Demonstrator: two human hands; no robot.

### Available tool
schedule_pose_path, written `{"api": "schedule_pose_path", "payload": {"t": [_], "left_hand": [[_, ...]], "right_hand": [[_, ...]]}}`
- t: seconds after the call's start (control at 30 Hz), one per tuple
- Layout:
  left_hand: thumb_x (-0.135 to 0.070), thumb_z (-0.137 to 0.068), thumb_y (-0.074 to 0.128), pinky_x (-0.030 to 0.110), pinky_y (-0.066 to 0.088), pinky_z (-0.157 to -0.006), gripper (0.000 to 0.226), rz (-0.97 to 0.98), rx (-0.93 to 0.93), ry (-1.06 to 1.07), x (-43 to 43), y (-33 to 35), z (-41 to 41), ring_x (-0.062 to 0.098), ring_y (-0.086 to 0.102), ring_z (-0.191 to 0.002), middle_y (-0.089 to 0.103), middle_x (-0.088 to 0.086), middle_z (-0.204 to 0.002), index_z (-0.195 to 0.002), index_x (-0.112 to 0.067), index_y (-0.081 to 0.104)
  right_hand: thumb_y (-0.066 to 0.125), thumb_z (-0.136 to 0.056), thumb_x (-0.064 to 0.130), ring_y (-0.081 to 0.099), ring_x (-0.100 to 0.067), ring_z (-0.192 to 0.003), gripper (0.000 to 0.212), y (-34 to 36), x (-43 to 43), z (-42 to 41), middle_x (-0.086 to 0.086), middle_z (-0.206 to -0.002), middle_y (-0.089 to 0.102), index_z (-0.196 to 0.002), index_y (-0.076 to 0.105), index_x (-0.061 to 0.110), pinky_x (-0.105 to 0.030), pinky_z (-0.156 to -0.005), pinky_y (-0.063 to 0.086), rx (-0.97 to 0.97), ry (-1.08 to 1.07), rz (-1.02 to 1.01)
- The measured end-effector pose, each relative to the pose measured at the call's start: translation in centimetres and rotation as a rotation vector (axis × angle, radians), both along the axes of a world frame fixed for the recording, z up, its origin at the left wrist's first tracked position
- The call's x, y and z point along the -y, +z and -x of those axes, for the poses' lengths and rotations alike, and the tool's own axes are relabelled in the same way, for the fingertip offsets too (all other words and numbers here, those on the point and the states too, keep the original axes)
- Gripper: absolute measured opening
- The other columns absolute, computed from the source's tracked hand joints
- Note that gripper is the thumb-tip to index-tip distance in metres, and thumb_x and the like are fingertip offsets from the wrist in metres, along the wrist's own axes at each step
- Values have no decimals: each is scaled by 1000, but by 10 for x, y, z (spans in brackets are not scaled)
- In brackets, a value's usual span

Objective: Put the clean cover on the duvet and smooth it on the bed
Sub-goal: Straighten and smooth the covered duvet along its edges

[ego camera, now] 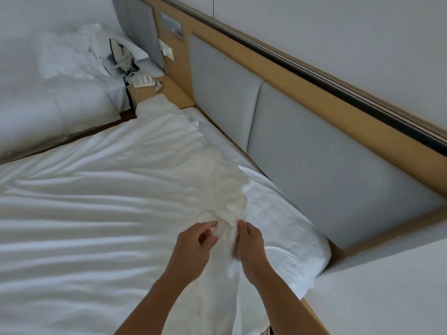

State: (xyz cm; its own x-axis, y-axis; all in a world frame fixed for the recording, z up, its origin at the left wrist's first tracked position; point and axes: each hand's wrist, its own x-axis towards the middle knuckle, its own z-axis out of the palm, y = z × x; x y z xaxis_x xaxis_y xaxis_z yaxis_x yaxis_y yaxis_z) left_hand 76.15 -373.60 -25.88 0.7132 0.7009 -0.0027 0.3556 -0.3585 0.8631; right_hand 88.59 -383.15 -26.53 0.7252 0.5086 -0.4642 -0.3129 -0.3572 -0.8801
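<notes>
Your left hand (193,247) and right hand (249,249) pinch the bunched corner of the cover (96,201), which lies wrinkled across the bed (212,126); you seem mid-fitting it, so next pull it taut toward the headboard (314,165)

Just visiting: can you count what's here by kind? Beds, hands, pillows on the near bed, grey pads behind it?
Beds: 2, near bed, far bed
Hands: 2, left hand, right hand, both pinching the duvet cover
Duvet cover: 1
Pillow on near bed: 1
Grey headboard pads behind it: 2
Bedside table: 1
Total: 9
</notes>
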Motion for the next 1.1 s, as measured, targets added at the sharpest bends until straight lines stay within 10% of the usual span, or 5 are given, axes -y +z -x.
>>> {"api": "schedule_pose_path", "payload": {"t": [0.27, 0.4, 0.5, 0.7, 1.1], "left_hand": [[-13, -91, 62, 12, 46, -71, 31, -253, -14, 193, 66, -18, 2, 4, 59, -76, 53, -21, -84, -119, -26, 68], [-7, -96, 63, 16, 46, -77, 45, 25, -17, 360, 76, -17, -25, 10, 59, -78, 59, -15, -81, -130, -36, 62], [-12, -99, 61, 22, 46, -79, 26, 357, 30, 614, 63, -4, -47, 3, 61, -80, 64, -16, -85, -99, -33, 77], [-5, -90, 62, 29, 53, -67, 31, 402, 71, 513, 45, 14, -67, 21, 66, -78, 72, 1, -104, -111, -25, 70], [8, -86, 57, 24, 52, -62, 31, 300, 88, 742, 24, 15, -63, 11, 66, -69, 73, 0, -79, -93, -17, 73]], "right_hand": [[43, -106, 28, 38, -14, -54, 38, -14, -21, -43, -1, -60, 39, -70, 43, 13, -28, -49, 36, -25, 274, -52], [42, -107, 34, 45, -16, -63, 43, -25, -24, -68, -4, -68, 46, -78, 51, 3, -29, -57, 40, -63, 514, -62], [43, -107, 33, 43, -12, -60, 36, -27, -21, -80, -1, -67, 45, -81, 54, 10, -27, -58, 39, -106, 618, -57], [43, -102, 31, 56, -13, -72, 35, -27, -20, -91, -12, -83, 60, -98, 54, -2, -30, -69, 47, -175, 759, -18], [53, -103, 27, 70, -22, -82, 25, -8, -26, -75, -10, -95, 73, -89, 57, 6, -34, -76, 60, -224, 749, -29]]}}
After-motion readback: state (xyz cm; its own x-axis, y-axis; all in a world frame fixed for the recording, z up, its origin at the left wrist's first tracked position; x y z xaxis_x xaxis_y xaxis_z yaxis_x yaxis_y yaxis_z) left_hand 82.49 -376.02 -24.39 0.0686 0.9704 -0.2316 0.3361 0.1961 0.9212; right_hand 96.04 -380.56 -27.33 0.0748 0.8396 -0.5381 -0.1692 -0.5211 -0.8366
